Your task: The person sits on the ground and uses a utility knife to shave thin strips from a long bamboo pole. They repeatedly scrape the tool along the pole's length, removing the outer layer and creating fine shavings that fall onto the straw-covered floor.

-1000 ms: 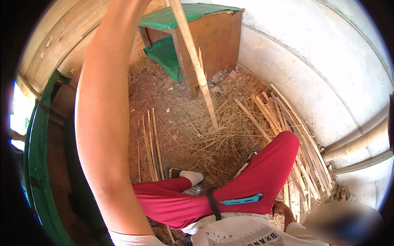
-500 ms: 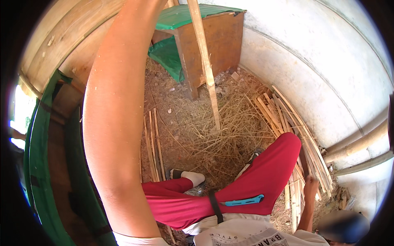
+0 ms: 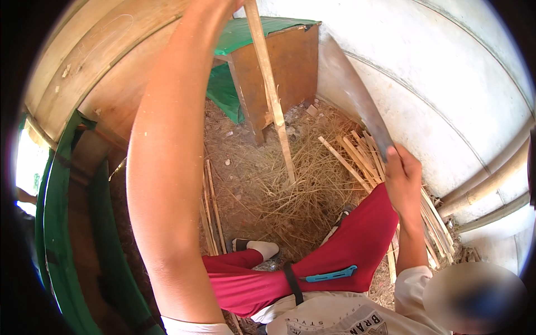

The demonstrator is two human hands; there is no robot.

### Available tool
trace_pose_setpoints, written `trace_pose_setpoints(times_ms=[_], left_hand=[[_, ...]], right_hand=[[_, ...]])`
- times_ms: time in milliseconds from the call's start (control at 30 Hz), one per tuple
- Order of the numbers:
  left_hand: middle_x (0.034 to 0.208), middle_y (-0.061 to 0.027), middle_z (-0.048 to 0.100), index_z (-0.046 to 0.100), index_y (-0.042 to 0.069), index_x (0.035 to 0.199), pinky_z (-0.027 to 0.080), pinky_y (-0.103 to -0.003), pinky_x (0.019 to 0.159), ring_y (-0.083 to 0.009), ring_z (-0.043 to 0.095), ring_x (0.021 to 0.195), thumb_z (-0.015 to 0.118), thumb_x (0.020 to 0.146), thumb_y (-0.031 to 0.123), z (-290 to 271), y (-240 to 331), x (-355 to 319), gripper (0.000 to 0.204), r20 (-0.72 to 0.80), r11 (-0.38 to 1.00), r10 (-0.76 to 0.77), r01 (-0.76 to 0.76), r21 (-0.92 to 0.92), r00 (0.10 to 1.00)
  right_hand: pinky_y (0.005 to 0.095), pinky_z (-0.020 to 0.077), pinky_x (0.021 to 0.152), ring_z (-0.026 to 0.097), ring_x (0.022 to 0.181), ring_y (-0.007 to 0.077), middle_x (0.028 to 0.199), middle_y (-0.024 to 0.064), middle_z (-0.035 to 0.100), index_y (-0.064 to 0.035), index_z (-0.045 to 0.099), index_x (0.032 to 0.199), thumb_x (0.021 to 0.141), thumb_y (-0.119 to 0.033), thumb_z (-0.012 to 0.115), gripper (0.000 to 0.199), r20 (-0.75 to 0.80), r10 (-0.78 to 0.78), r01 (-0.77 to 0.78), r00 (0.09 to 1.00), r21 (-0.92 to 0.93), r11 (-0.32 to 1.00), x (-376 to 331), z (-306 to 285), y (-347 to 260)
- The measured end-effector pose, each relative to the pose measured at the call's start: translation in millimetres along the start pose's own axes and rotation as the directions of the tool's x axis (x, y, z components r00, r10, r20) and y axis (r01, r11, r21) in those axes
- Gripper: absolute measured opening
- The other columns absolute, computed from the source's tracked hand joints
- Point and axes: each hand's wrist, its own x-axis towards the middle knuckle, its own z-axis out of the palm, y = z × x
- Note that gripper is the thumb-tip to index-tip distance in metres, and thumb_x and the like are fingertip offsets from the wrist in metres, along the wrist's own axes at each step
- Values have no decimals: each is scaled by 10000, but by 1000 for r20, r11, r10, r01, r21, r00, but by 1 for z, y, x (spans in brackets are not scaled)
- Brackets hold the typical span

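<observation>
My left arm reaches up to the top edge. There my left hand (image 3: 230, 6), partly cut off by the edge, grips the upper part of a long pale bamboo strip (image 3: 267, 78). The strip slants down, its lower end on the straw-littered ground. My right hand (image 3: 404, 170) is closed round the handle end of a long, broad-bladed machete (image 3: 360, 92). Its blade points up and away, to the right of the strip and apart from it; the tip is smeared by motion.
Split bamboo strips (image 3: 438, 229) lie in a pile beside my right knee, and several more strips (image 3: 209, 209) on the left. A wooden box (image 3: 290, 70) with a green cover stands ahead. Pale walls (image 3: 435, 95) curve round; green-edged shelving (image 3: 58, 223) is at left.
My right hand has risen from beside my right thigh, lifting the machete up in front of the wall. My left hand and the strip have shifted slightly in the picture.
</observation>
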Motion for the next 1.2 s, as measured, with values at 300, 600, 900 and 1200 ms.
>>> trace_pose_setpoints(times_ms=[300,600,900,1200], left_hand=[[531,55,313,434,147,736,198,-288,377,-81,271,401,591,911,106,36,-6,-2,239,-33,1000,22,-22,-3,999],[565,44,324,448,116,773,229,-287,400,-86,306,436,567,921,98,14,2,-3,191,-8,996,57,-57,62,998],[581,42,330,470,75,792,237,-284,407,-88,320,453,558,932,98,31,10,-14,167,-48,993,21,-15,115,999],[570,26,374,464,75,750,256,-285,399,-93,363,452,579,905,98,33,16,-29,195,45,988,69,-74,134,997]], right_hand=[[449,489,564,611,519,305,617,165,609,105,602,1173,1037,-150,427,338,81,-264,270,961,-80,960,61,76,-116],[463,518,631,652,582,403,656,254,636,90,537,1303,952,-21,488,371,92,-430,434,898,-40,900,52,116,-110],[466,538,640,674,624,366,688,265,643,68,533,1322,906,18,520,419,185,-347,374,919,-134,918,40,132,-42],[480,526,623,672,683,397,698,216,651,31,592,1019,912,-65,533,155,436,-162,389,885,-504,771,58,104,-67]])
